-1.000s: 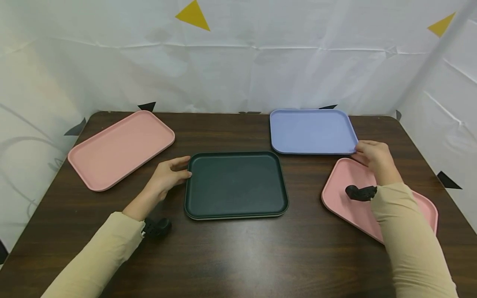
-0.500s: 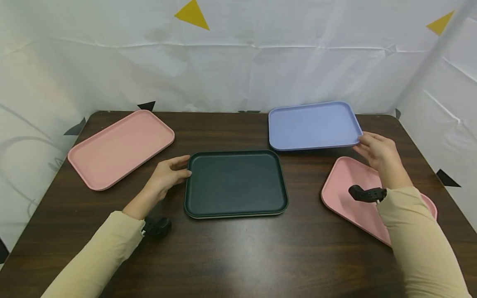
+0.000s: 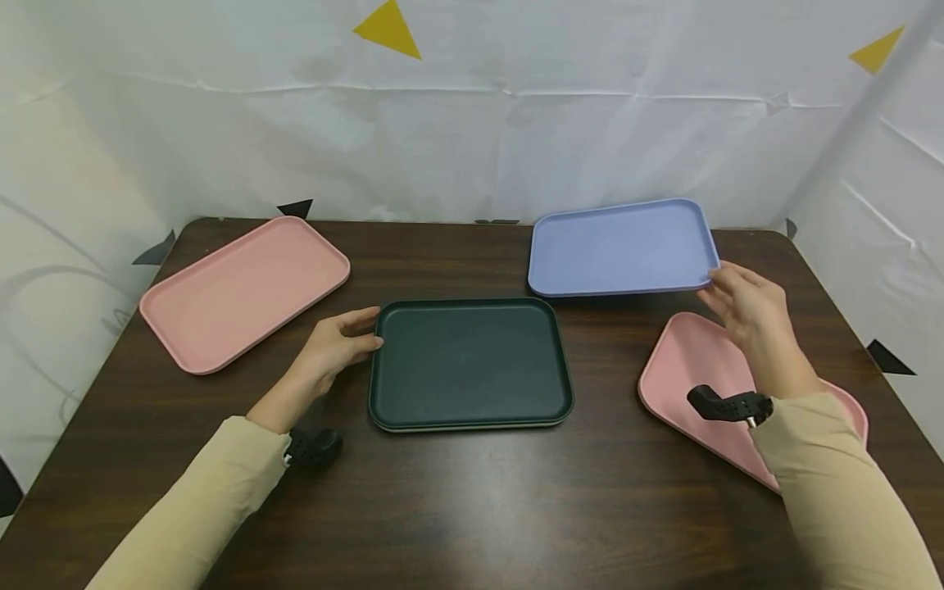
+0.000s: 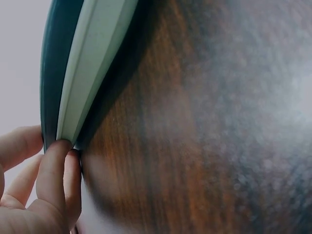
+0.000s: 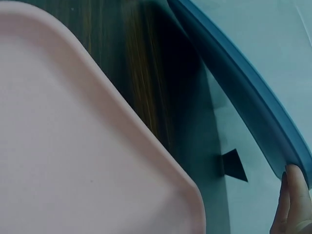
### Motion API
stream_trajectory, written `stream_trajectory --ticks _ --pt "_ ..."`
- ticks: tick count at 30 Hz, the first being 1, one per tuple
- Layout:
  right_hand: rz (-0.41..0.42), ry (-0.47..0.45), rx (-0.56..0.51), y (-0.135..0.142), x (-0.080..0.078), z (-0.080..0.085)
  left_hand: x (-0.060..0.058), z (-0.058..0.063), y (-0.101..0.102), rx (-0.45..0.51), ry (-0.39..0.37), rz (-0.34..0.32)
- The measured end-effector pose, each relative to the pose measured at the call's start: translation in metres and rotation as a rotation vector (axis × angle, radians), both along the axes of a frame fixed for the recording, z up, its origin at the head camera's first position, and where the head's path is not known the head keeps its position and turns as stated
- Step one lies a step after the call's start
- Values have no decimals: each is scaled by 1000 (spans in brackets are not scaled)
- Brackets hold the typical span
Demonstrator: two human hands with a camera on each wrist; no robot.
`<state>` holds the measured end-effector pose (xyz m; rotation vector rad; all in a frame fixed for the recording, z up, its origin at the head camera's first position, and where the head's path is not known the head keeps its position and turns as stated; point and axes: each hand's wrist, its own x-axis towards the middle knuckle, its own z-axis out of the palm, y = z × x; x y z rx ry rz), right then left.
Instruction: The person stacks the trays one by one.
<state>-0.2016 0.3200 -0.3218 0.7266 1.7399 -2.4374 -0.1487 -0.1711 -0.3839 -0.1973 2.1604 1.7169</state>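
In the head view, my left hand (image 3: 329, 352) pinches the left rim of a dark green tray (image 3: 472, 365) lying flat mid-table. The left wrist view shows a pale tray (image 4: 92, 63) stacked directly beneath the dark one (image 4: 61, 58), with the fingers at both rims. My right hand (image 3: 755, 324) grips the near right corner of a blue tray (image 3: 623, 247) at the back right. That tray tilts, its right end raised off the table and its left end lower. In the right wrist view, fingers hold the blue tray (image 5: 253, 97) at its corner.
A pink tray (image 3: 243, 295) lies slanted at the back left. Another pink tray (image 3: 696, 369) lies at the right, partly hidden under my right forearm. The brown wooden table (image 3: 472, 508) ends at a white sheet wall (image 3: 472, 147).
My right hand has raised the right end of the blue tray from the table and moved slightly right. My left hand and the green tray have stayed put.
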Motion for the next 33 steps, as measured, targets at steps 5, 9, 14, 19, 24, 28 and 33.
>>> stream_trajectory --ticks 5,9,14,19,24,28,33 --pt "-8 49 -17 -3 7 -1 0 -1 1 7 -2 -3" --pt "-22 85 -57 -5 12 -1 0 0 3 10 -1 -4" --pt "-49 92 -75 -4 16 -3 -1 0 5 7 -3 -4" --pt "-73 74 -104 -4 18 -5 -2 1 6 -1 -8 -7" --pt "-58 95 -143 -5 22 -6 -3 2 6 -19 -11 -17" --pt "-21 129 -168 -9 24 -5 -5 4 6 -47 -18 -20" --pt "16 141 -162 -16 26 -3 -9 12 9 -76 -3 32"
